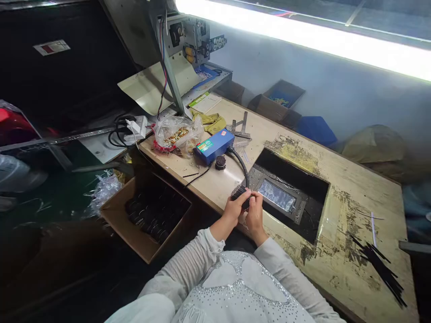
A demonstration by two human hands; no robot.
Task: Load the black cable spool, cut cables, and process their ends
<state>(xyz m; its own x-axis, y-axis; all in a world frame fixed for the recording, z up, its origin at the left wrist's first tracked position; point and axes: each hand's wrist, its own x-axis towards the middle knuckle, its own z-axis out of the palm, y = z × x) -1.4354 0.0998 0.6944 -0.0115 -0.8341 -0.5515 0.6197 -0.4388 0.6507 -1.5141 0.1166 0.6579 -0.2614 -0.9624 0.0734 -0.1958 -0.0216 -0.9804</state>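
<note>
A bundle of thin black strips (238, 191) is gripped between my two hands, close to the near edge of the workbench. My left hand (233, 211) is closed round its left side, with the thumb on top. From the right, my right hand (255, 216) closes on the same bundle, fingertips touching those of the left. My palms hide the bundle's lower part. Just beyond, a smaller round bundle of dark strips (220, 162) stands upright beside a blue box with a label (214, 146). A black flexible hose (240, 161) runs from that box toward my hands.
Right of my hands, a rectangular recess (316, 211) in the bench holds a metal-framed plate (278, 195). Loose black strips (384, 269) lie at far right. A cardboard box (134, 237) with dark bundles stands below left. A plastic bag (178, 134) sits near the blue box.
</note>
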